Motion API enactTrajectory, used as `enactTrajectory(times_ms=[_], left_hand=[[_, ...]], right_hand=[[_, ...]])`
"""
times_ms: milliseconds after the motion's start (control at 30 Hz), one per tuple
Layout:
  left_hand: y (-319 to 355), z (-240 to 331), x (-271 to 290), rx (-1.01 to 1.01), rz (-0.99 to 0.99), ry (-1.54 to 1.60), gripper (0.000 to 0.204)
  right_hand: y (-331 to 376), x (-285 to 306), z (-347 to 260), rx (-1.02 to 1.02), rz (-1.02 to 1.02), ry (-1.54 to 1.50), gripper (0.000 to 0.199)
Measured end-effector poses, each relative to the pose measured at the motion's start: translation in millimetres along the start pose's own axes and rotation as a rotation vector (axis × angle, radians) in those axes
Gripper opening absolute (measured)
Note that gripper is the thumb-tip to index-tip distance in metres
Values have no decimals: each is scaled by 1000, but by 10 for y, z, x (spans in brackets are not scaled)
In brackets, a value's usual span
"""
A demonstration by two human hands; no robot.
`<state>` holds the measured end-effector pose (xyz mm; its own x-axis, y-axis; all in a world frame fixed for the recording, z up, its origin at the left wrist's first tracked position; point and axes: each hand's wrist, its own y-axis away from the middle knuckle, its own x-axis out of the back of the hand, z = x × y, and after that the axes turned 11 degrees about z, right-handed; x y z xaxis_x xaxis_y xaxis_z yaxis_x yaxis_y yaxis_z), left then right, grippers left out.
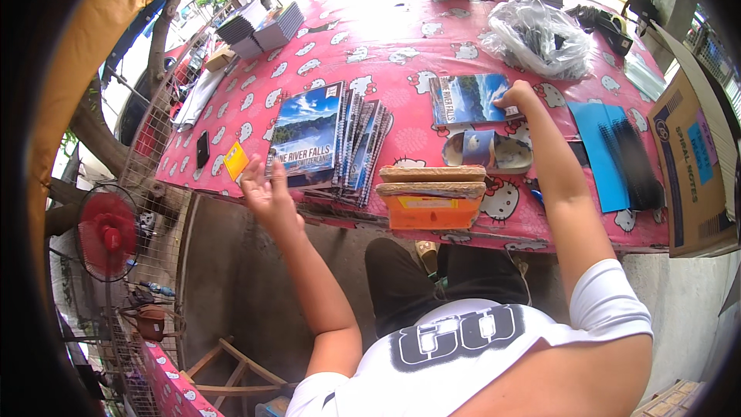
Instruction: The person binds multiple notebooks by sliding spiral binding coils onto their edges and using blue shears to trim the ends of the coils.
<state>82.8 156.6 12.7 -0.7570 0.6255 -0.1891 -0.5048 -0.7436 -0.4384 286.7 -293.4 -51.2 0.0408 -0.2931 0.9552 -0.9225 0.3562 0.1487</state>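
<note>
My right hand [517, 98] reaches across the table and grips the right end of a printed notebook cover [472, 100] showing a waterfall landscape; its fingers partly hide that end. To the left, several spiral notebooks [305, 130] with a blue river cover lie in overlapping, fanned piles. My left hand [272, 199] is raised by their lower left corner, fingers spread, holding nothing. Below the cover lies a rounded blue and cream object [488, 150], shaped like a slipper. In front of it, an orange container [434, 214] stands near the table edge with brown cardboard pieces on top.
Blue sheets [598, 156] with black spiral coils [634, 158] lie right, beside a cardboard box [691, 147]. A plastic bag [540, 38] sits behind. Notebook stacks [262, 29] stand far left. A phone [203, 149] and yellow card [235, 161] lie on the pink tablecloth [355, 27]; a fan [109, 235] stands left.
</note>
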Motion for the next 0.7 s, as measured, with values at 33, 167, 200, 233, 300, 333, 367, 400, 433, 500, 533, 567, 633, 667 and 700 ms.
enactTrajectory(times_ms=[33, 167, 200, 233, 300, 333, 367, 400, 433, 500, 533, 567, 633, 667, 700], left_hand=[[137, 57, -53, -5, -68, 32, 35], [697, 312, -398, -20, -346, 67, 35], [777, 315, -462, -28, -417, 55, 40], [844, 341, -527, 53, -434, 125, 43], [921, 386, -608, 222, -454, 247, 49], [923, 390, -644, 209, -429, 273, 51], [925, 408, -688, 197, -407, 299, 53], [925, 422, -722, 184, -384, 322, 55], [922, 437, -769, 132, -371, 261, 57], [933, 477, -880, 79, -479, 221, 53], [930, 522, -894, 48, -528, 197, 51], [875, 665, -794, -2, -668, -48, 38], [850, 713, -739, 68, -668, 170, 30], [857, 736, -724, 106, -668, 275, 27], [870, 764, -716, 118, -665, 312, 24]], right_hand=[[-41, 36, 6, -14, -110, 15, 82], [-7, -58, 66, -86, 72, -31, 81], [90, -82, 47, -27, 230, -84, 76], [188, -92, 58, 29, 389, -137, 72], [588, 2, -43, 141, 533, -335, 52], [844, 141, -90, 197, 586, -403, 47], [1100, 264, -96, 250, 640, -470, 42], [1374, 364, -85, 331, 680, -573, 42], [1644, 447, -68, 412, 720, -679, 42], [2102, 431, -11, 515, 647, -1015, 44], [2310, 372, -18, 541, 515, -1250, 45], [2387, 335, 39, 622, 466, -1293, 46], [2459, 267, 211, 844, 437, -1186, 46], [2484, 249, 293, 974, 460, -1032, 47], [2527, 260, 326, 979, 445, -940, 37]])
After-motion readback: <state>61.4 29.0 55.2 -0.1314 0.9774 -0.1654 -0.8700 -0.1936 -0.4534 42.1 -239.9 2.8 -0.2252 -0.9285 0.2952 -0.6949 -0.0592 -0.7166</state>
